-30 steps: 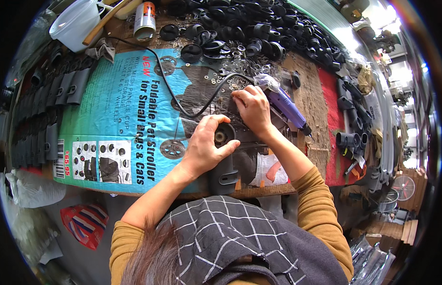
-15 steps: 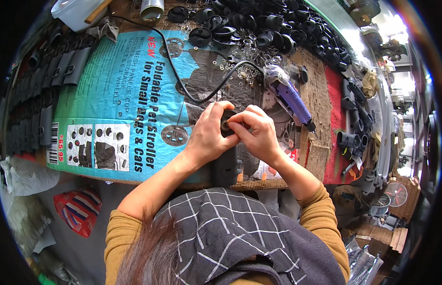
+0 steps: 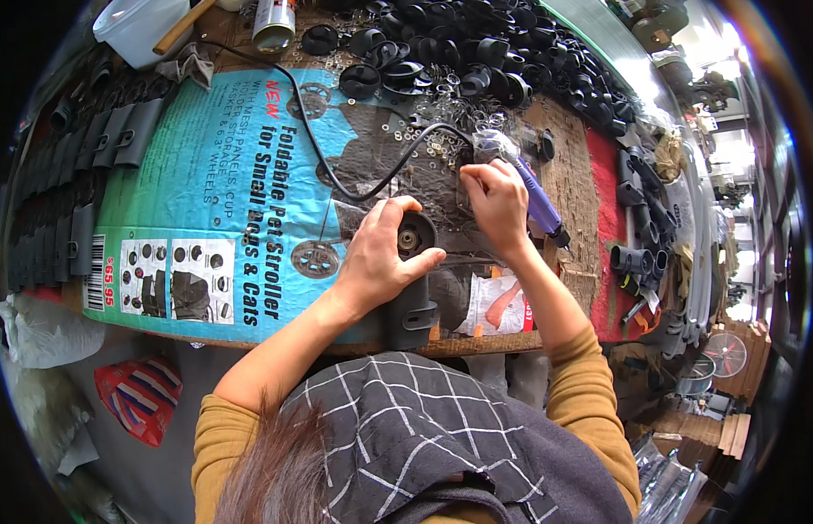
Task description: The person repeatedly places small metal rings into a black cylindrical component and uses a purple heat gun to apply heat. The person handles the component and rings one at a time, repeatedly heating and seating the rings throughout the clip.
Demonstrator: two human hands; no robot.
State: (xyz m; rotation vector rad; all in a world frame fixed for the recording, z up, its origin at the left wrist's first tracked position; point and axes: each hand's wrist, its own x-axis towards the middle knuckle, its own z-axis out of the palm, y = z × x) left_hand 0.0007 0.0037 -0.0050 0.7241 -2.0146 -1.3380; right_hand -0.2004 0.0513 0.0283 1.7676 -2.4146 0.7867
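My left hand (image 3: 373,266) is wrapped round the rounded far end of a dark plastic housing (image 3: 410,321), its thumb and fingers on either side. A small metal ring-like piece (image 3: 409,238) sits in the round recess of that end. The housing's near end lies toward the table's front edge. Apart from it, to the right, my right hand (image 3: 497,208) has its fingers curled together beside a purple electric screwdriver (image 3: 543,208); whatever its fingertips hold, if anything, is hidden.
Springs (image 3: 454,106) and small washers (image 3: 434,150) lie scattered ahead, before a heap of black plastic parts (image 3: 502,44). A black cable (image 3: 323,166) curves across the printed cardboard (image 3: 188,192). Grey housings (image 3: 118,135) line the left; more dark parts (image 3: 635,258) lie right.
My right hand has left the recess in the housing and moved right and forward to beside the screwdriver. My left hand stays on the housing, whose recess now shows.
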